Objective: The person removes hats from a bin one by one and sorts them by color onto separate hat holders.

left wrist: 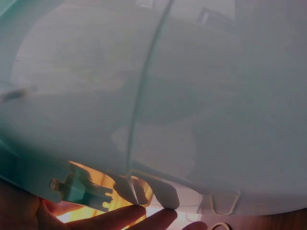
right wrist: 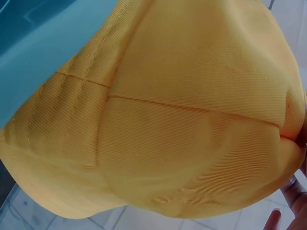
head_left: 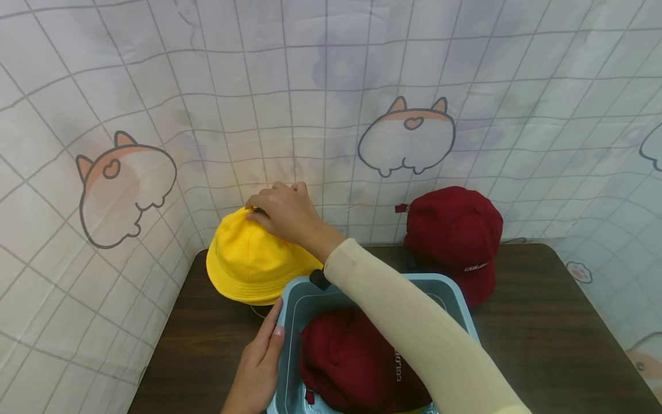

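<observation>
My right hand (head_left: 289, 213) pinches the top of a yellow bucket hat (head_left: 248, 259), with its fingertips bunching the cloth at the crown. Up close in the right wrist view, the hat (right wrist: 192, 110) fills most of the picture with its stitched seams and brim. With fingers extended, my left hand (head_left: 258, 359) rests against the left side of a light blue plastic bin (head_left: 286, 339). Its fingertips touch the outer wall in the left wrist view. Inside the bin lies a dark red cap (head_left: 341, 356) with white lettering, partly hidden by my right forearm.
Another dark red cap (head_left: 455, 230) stands at the back right, behind the bin's corner. A dark wooden table (head_left: 548, 322) carries everything. Close behind it hangs a white gridded curtain (head_left: 331, 86) with cartoon prints. A thin curved rim (head_left: 261, 311) shows under the yellow hat.
</observation>
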A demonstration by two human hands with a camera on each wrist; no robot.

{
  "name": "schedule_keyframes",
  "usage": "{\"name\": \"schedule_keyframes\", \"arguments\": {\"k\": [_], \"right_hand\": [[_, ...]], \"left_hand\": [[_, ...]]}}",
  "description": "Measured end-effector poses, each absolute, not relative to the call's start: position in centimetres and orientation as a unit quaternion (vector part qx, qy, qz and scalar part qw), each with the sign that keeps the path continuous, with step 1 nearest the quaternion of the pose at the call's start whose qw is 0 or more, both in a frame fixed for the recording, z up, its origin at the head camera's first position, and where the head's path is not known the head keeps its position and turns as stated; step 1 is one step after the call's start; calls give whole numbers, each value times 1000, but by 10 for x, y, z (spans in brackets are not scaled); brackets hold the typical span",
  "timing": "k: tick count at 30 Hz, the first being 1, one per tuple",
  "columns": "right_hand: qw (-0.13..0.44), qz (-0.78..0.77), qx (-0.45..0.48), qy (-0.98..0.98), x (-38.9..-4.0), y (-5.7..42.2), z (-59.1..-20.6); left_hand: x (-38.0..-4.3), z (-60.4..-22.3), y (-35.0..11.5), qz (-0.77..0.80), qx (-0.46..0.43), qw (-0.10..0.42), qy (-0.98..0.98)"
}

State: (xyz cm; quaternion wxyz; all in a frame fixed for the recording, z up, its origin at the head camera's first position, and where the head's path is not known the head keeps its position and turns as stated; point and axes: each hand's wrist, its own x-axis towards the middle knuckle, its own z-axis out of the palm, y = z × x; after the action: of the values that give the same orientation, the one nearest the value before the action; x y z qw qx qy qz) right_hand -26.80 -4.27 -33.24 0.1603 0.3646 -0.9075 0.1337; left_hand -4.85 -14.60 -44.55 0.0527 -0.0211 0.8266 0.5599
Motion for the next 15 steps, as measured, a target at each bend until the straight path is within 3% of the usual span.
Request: {"name": "schedule_keyframes", "arguments": {"k": [15], "right_hand": [[81, 208, 341, -913, -272, -36, -330]], "left_hand": [[-50, -448, -149, 560, -17, 52, 827]]}}
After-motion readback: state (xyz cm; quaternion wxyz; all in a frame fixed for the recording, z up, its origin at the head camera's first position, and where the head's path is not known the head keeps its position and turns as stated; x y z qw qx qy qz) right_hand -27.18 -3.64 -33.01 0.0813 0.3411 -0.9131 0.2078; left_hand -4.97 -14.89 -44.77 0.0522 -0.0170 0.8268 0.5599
